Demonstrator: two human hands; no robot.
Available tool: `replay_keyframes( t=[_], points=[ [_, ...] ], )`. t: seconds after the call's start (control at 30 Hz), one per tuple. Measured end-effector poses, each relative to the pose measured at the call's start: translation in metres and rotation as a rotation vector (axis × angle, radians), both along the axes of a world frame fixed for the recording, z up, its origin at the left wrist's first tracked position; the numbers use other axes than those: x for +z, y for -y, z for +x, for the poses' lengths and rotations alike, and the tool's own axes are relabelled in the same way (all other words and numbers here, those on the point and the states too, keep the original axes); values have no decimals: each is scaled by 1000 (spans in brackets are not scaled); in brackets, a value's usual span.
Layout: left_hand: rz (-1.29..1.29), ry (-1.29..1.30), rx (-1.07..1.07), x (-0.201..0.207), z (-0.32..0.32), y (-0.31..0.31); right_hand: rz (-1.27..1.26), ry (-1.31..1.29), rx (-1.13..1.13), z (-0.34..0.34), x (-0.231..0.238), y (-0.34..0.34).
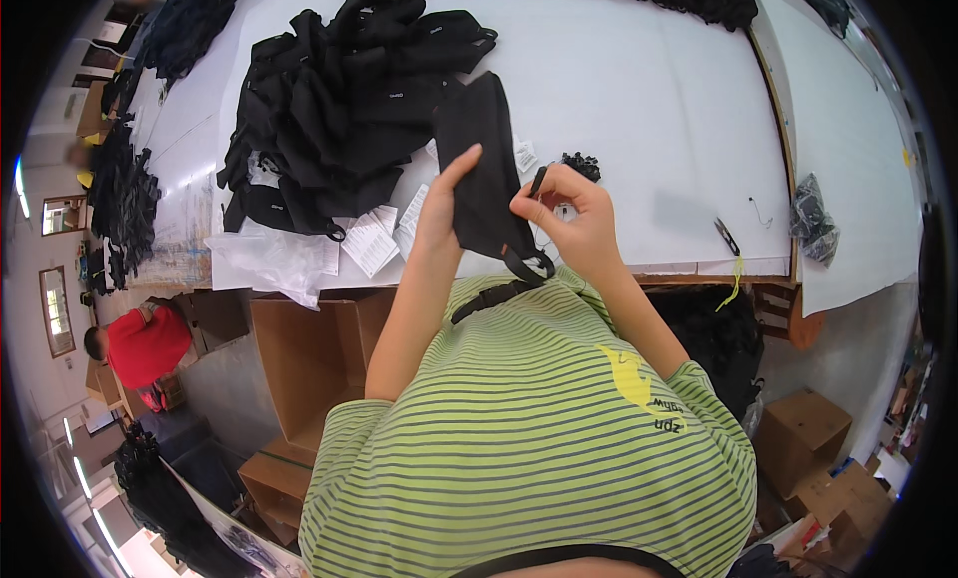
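While the black fabric pouch (pixel 486 164) is being held at the centre of the frame, its left edge is being gripped by the left hand (pixel 445 205), thumb pressed on the upper face, the other fingers hidden behind. Just to the right, a small black piece (pixel 538 182) is being pinched between the thumb and forefinger of the right hand (pixel 577 217); whether it is attached to the pouch cannot be told. Trouble could be brewing: were that pinch loosened, the piece might be lost among the small black parts (pixel 582 165) lying just above. With only one edge being gripped, the pouch could be twisted, its dangling strap (pixel 490 298) tangled.
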State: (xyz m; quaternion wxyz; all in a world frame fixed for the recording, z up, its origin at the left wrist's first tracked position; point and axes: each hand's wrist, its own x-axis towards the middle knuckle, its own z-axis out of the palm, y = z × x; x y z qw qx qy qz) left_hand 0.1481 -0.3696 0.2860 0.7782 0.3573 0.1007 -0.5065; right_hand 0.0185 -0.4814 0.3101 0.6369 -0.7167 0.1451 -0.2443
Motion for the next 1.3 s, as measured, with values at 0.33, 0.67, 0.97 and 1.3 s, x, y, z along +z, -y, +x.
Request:
replay_keyframes(
  t=[0.33,0.67,0.97,1.3],
  points=[
    [43,1,95,7,16,-14,9,-76,195,-10,12,-10],
    [-88,90,93,16,14,-17,-86,1,232,-3,30,-17],
    [-63,139,107,28,5,-17,-88,110,88,9,30,-20],
    [-99,177,278,27,15,-13,-179,37,-62,1,27,-5]
  ],
)
